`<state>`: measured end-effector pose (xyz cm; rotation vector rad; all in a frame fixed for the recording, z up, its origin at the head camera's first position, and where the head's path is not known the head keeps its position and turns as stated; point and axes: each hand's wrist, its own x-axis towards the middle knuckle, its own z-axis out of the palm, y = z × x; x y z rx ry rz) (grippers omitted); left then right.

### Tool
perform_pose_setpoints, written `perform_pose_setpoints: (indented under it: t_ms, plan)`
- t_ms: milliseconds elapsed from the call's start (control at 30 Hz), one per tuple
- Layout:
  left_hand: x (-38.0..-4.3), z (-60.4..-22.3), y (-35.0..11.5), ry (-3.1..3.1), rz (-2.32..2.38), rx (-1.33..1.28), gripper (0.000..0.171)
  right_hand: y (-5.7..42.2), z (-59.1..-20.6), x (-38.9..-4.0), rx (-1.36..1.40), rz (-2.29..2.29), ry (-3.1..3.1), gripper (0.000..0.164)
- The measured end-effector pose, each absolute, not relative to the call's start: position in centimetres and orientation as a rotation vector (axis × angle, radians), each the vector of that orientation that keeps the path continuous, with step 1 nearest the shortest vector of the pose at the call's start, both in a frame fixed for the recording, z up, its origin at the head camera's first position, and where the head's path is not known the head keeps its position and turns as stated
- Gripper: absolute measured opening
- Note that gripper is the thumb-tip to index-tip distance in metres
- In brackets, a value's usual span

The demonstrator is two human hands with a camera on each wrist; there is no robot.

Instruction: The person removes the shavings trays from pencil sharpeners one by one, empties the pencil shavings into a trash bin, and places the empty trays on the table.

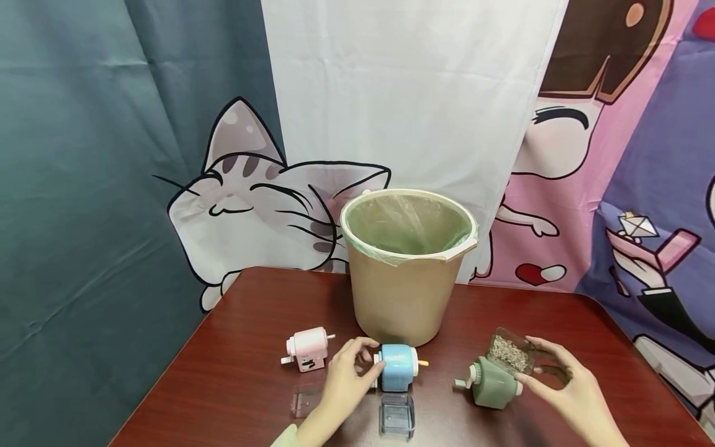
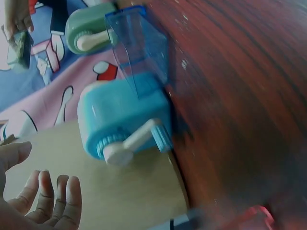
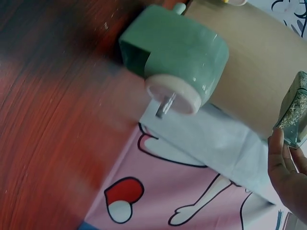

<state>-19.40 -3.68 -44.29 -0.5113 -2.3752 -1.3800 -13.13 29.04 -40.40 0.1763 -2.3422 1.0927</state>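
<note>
My right hand (image 1: 575, 385) pinches a clear shavings drawer (image 1: 509, 354) full of pencil shavings, raised above a green pencil sharpener (image 1: 494, 383). In the right wrist view an opening shows in the green sharpener's body (image 3: 177, 52), and the drawer (image 3: 292, 112) is tilted in the fingers. My left hand (image 1: 349, 379) is at the left side of a blue pencil sharpener (image 1: 398, 367), fingers spread and holding nothing. In the left wrist view the left hand (image 2: 45, 201) is apart from the blue sharpener (image 2: 124, 115). That sharpener's clear blue drawer (image 1: 397, 416) lies in front of it.
A beige bin (image 1: 404, 292) with a plastic liner stands behind the sharpeners. To the left are a pink pencil sharpener (image 1: 309, 349) and a clear drawer (image 1: 306, 399), partly behind the left arm. A printed curtain (image 1: 408, 93) hangs behind the brown table (image 1: 234, 372).
</note>
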Motion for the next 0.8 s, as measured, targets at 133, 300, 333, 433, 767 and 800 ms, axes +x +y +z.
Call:
perform_pose_setpoints:
  t_ms: [133,300,333,433,767,800]
  plan:
    - [-19.4,-44.4,-4.6,-2.296,-1.438,-0.471,0.022,28.4,-40.6,-13.3,0.164,1.109,-2.362,0.057]
    - [-19.4,-44.1,-5.3,-2.222,-1.546,-0.415,0.015,27.4,-40.9,-13.5,0.141,1.109,-2.398,0.056]
    - [-19.4,-43.9,-5.4,-2.215,-1.571,-0.399,0.015,27.3,-40.9,-13.5,0.141,1.107,-2.404,0.056]
    - [-19.5,-43.1,-5.7,-2.197,-1.622,-0.352,0.014,26.7,-40.9,-13.6,0.141,1.119,-2.418,0.057]
    - [-20.4,-38.8,-6.5,-2.207,-1.532,-0.360,0.014,25.3,-40.8,-13.7,0.343,1.171,-2.335,0.061]
    - [-20.7,-38.6,-6.7,-2.205,-1.511,-0.387,0.014,25.1,-40.8,-13.8,0.380,1.184,-2.316,0.062]
